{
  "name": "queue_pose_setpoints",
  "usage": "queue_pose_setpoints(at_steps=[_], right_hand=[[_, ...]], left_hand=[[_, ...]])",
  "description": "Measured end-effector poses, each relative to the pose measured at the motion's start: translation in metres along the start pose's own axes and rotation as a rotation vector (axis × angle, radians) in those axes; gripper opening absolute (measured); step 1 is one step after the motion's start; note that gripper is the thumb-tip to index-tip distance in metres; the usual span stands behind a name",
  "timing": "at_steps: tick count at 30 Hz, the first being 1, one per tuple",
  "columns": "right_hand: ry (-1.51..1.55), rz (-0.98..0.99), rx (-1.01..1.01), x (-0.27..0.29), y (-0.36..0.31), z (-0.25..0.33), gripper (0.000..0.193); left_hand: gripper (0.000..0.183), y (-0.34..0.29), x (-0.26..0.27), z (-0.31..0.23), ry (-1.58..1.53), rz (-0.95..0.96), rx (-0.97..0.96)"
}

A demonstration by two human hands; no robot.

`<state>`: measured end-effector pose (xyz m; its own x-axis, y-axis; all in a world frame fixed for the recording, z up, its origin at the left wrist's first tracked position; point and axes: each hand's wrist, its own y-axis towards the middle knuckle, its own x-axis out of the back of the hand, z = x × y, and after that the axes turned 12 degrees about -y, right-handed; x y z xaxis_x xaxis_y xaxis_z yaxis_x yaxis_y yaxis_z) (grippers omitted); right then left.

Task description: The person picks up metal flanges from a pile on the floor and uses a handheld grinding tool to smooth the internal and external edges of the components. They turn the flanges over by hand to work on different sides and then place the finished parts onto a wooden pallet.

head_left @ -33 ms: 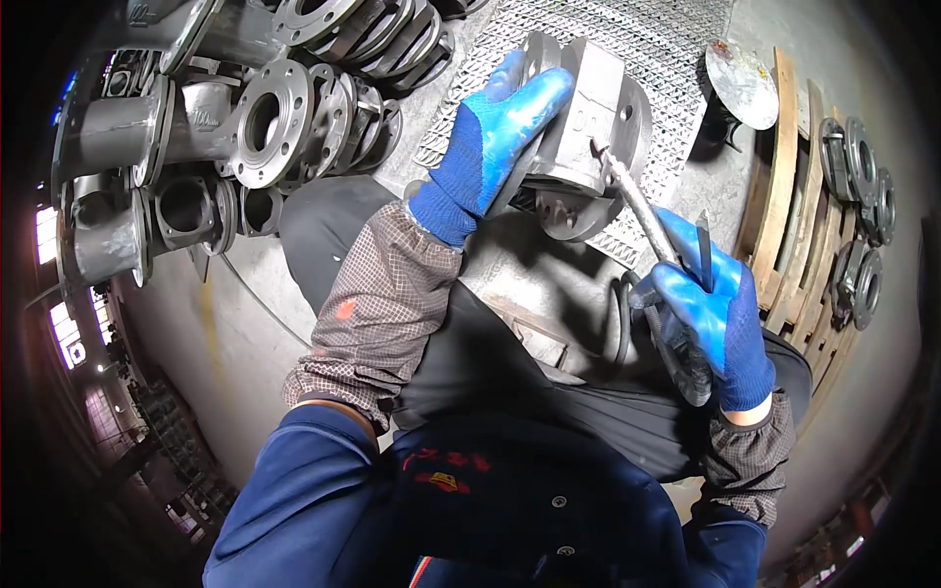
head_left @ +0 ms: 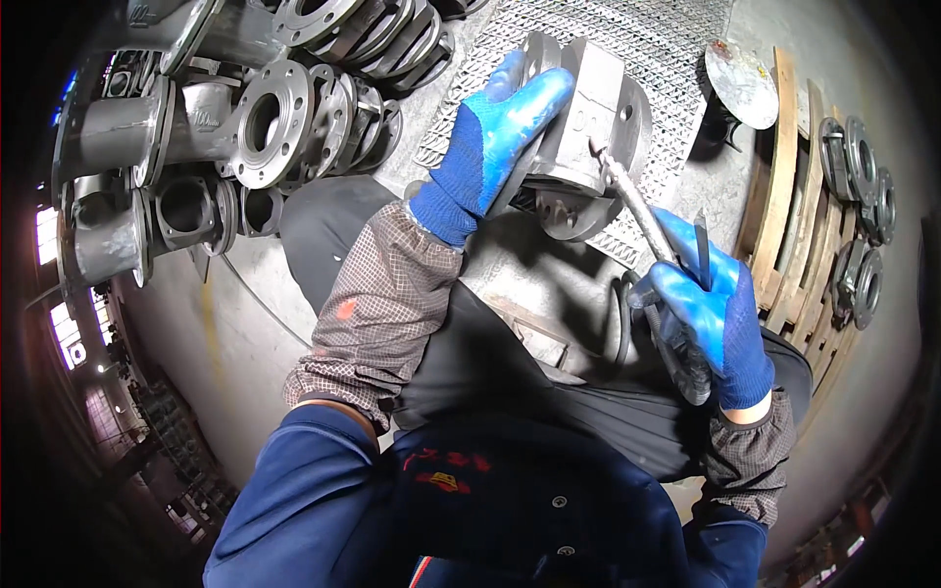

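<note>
A grey cast-metal valve body (head_left: 586, 118) with round flanges lies on the perforated metal bench top in front of me. My left hand (head_left: 510, 122), in a blue coated glove, grips its left flange, thumb on the near side; part of the fingers is behind the metal. In my right hand (head_left: 701, 284), gloved alike, is a long-nosed air grinder (head_left: 642, 211) with a pale shaft and a dark handle. The fingers close round its body. Its narrow tip meets the casting's face or stops just short; I cannot tell which.
Flanged grey castings (head_left: 265, 122) are stacked at the left. A round pale disc (head_left: 742, 83) on a dark stand is at the upper right. Beyond it, a wooden pallet (head_left: 784, 186) bears several flanged rings (head_left: 863, 162). A black hose (head_left: 622, 314) loops near my right hand.
</note>
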<state>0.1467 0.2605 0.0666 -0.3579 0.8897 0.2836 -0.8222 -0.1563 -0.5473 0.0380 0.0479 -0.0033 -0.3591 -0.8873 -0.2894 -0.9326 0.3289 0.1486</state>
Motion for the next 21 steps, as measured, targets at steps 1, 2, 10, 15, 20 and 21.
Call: queue_pose_setpoints(at_steps=[1, 2, 10, 15, 20, 21], right_hand=[[0.001, -0.001, 0.001, 0.000, 0.000, 0.001, 0.048], [0.008, 0.009, -0.030, 0.000, 0.001, 0.001, 0.048], [0.022, 0.042, -0.083, -0.002, 0.001, 0.007, 0.046], [0.003, 0.017, -0.080, -0.006, 0.001, 0.017, 0.045], [0.032, 0.035, -0.131, -0.006, -0.004, 0.028, 0.044], [0.061, 0.051, -0.121, -0.007, -0.003, 0.030, 0.043]], left_hand=[[0.042, 0.000, 0.000, -0.001, 0.003, 0.000, -0.002], [0.042, 0.000, -0.001, -0.002, 0.007, 0.000, -0.004], [0.047, 0.002, -0.001, -0.010, 0.040, 0.020, 0.032], [0.045, -0.001, 0.002, 0.002, 0.062, -0.008, -0.009], [0.044, -0.001, 0.004, -0.003, 0.119, -0.010, -0.072], [0.044, -0.002, 0.005, -0.003, 0.186, 0.009, -0.090]])
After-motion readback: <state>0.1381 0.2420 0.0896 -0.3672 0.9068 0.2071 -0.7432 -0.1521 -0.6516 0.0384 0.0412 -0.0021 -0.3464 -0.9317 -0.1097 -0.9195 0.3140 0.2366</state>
